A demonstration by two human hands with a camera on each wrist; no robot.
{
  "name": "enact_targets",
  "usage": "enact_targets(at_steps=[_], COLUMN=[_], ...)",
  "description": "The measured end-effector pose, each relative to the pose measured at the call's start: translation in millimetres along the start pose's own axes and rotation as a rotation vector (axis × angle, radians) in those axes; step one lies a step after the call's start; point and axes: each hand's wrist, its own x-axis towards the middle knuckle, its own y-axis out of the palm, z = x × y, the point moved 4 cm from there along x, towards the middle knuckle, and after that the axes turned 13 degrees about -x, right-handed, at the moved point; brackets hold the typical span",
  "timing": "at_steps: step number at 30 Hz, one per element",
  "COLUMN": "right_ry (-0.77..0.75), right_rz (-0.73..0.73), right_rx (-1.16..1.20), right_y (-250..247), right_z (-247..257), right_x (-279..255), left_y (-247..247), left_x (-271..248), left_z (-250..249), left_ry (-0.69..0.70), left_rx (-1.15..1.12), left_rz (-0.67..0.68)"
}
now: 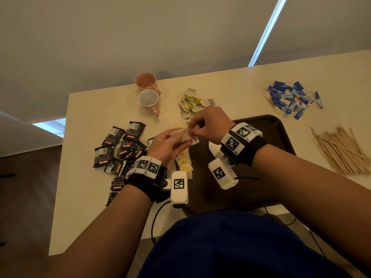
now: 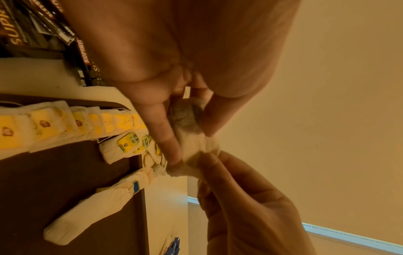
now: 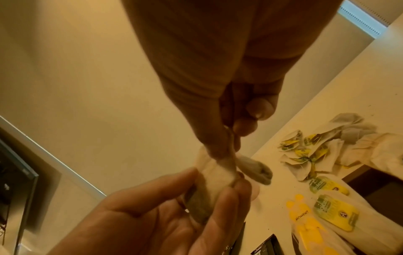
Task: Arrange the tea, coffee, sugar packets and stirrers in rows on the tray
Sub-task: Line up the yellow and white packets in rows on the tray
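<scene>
My left hand (image 1: 167, 144) and right hand (image 1: 208, 124) both pinch one tea bag (image 1: 181, 135) between their fingertips, above the tray (image 1: 269, 127).

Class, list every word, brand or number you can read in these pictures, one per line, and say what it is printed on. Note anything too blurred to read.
"SUPREMO": on the black coffee sachets, left of the tray.
"KOPIKO": red band on those sachets, only partly sharp.
"MOMENT": on a yellow tea bag tag.
Green-and-yellow tea tags: too blurred.
Blue sugar packets: script too small.
Wrist markers: black-and-white codes; small figures unreadable.
</scene>
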Motion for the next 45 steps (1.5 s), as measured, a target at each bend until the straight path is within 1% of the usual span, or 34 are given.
enact_targets(at_steps=[4, 6, 8, 11, 14, 18, 22, 25, 27, 29, 33, 37, 41, 45], right_ry=[-0.038, -0.039, -0.018, 0.006, -0.007, -0.050, -0.075, -0.095, -0.104, -0.100, -0.059, -0.034, -0.041, -0.018], right_rz=[-0.054, -0.075, -0.106, -0.132, -0.134, -0.104, -0.098, -0.105, -0.124, -0.133, -0.100, -0.052, -0.037, 0.008], right_rx=[0.064, 0.092, 0.111, 0.103, 0.119, 0.134, 0.134, 0.121, 0.128, 0.150, 0.193, 0.283, 0.306, 0.339], right_y=[-2.1, -3.8, -6.3, -8.8, -7.6, -1.6, 1.2, 1.3, 0.9, 0.5, 1.4, 2.6, 2.7, 2.2], right_z=[-1.5, -5.6, -12.9, -24.6, -31.2, -28.1, -24.2, -21.7, -21.0, -21.4, -22.2, -20.4, -18.2, -18.5], right_x=[-2.1, -2.7, -4.0, -7.2, -9.2, -11.1, -11.3, -10.9, -9.9, -8.5, -5.8, -4.9, -4.6, -5.7], left_y=[-7.5, -11.4, -13.2, -16.5, -19.5, -12.3, -4.2, -1.8, -2.2, -2.3, -3.4, -4.7, -7.0, -10.6], left_x=[2.9, 4.3, 5.1, 6.7, 8.4, 8.1, 8.1, 7.2, 6.9, 6.7, 7.2, 7.6, 9.4, 12.9], left_z=[-2.0, -3.0, -5.0, -9.1, -11.6, -10.1, -10.1, -9.1, -8.3, -7.8, -6.5, -6.6, -6.7, -19.0], left_ry=[-0.053, -0.072, -0.068, -0.021, 0.010, 0.019, 0.039, 0.090, 0.116, 0.122, 0.120, 0.145, 0.156, 0.242], left_rx=[-0.156, -0.173, -0.113, -0.006, 0.113, 0.265, 0.305, 0.482, 0.604, 0.610, 0.485, 0.499, 0.584, 0.774], left_rz=[-0.100, -0.127, -0.128, -0.159, -0.160, -0.096, -0.072, 0.024, 0.045, 0.030, 0.010, 0.011, -0.018, -0.034])
